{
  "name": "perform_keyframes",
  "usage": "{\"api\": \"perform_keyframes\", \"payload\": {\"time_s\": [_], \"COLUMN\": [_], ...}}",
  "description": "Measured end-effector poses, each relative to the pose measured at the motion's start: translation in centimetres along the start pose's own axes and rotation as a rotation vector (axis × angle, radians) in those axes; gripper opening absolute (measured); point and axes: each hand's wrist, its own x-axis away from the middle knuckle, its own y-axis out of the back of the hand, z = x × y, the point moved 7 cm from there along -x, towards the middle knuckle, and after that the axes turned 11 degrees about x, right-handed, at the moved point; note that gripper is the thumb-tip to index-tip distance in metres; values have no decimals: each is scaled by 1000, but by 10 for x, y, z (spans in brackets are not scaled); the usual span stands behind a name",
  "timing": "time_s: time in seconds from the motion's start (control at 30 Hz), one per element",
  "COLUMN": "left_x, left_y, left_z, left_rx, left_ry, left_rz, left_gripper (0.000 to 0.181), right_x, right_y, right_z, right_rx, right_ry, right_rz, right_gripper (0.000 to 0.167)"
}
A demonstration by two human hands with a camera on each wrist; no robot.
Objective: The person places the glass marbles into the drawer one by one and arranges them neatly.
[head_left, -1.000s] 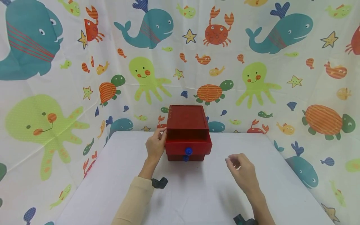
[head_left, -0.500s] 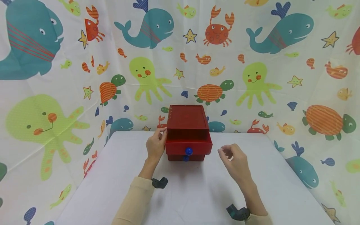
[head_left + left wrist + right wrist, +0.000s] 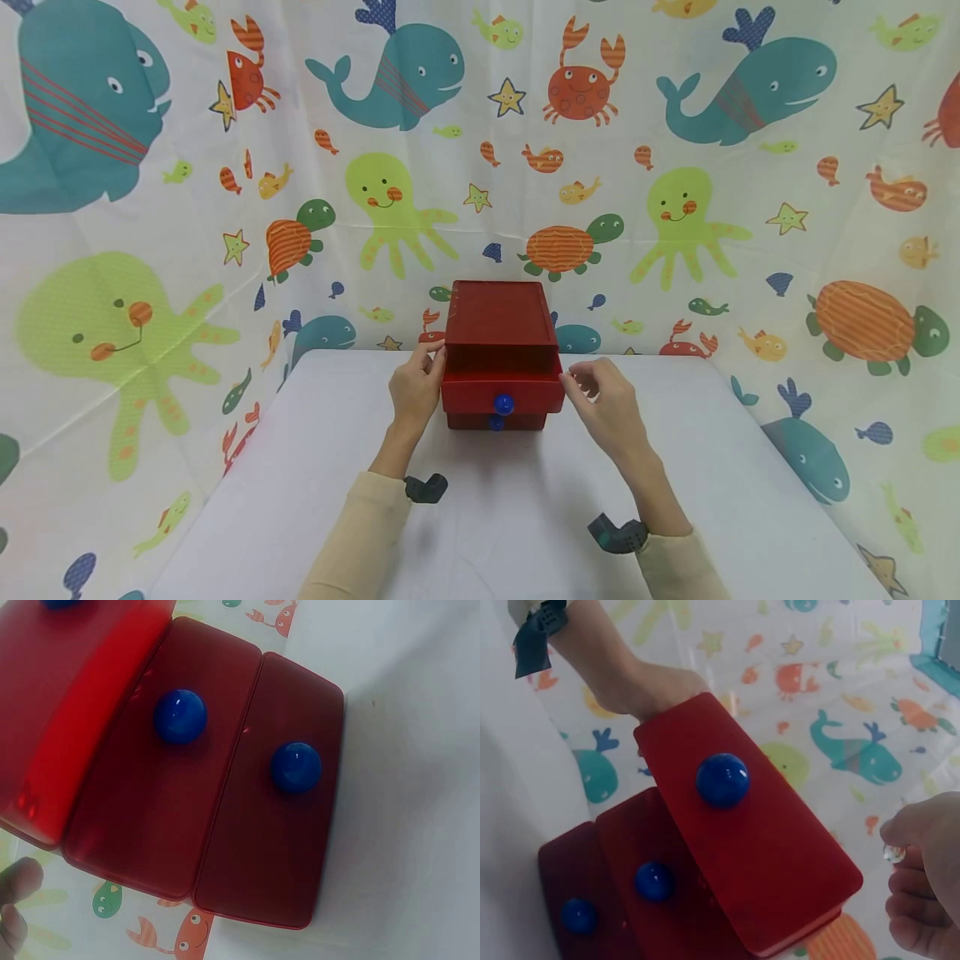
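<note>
A red drawer box [image 3: 501, 312] with round blue knobs stands on the white table. Its top drawer [image 3: 480, 396] is pulled out; two lower drawers show closed in the left wrist view. My left hand [image 3: 415, 387] rests against the box's left side; its fingertips [image 3: 21, 879] appear beside the box in the left wrist view. Beside the pulled-out drawer's right front corner is my right hand [image 3: 606, 404]. Between its thumb and forefinger it pinches a small, clear, shiny piece [image 3: 893, 853], too small to name. The drawer's inside is in shadow.
The white table [image 3: 315, 467] extends around the box on both sides and in front. A curtain [image 3: 480, 208] printed with sea animals hangs behind the table and along its sides. Each wrist carries a dark camera mount [image 3: 618, 533].
My right hand has moved left and forward, from the right part of the table to the drawer's right front corner. My left hand and the box have stayed still.
</note>
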Motion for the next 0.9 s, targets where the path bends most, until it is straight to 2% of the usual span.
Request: {"api": "perform_keyframes", "payload": {"time_s": [0.23,0.63,0.9], "left_x": [0,-1,0], "left_y": [1,0,0], "left_z": [0,0,0], "left_rx": [2,8,16], "left_ry": [2,19,13], "left_rz": [-1,17,13], "left_gripper": [16,17,16], "right_x": [-12,-19,-21], "right_y": [-10,-27,-31], "right_z": [6,6,8], "right_rx": [-15,2,11], "right_ry": [23,8,23], "right_rz": [42,139,147], "right_gripper": [22,22,26]}}
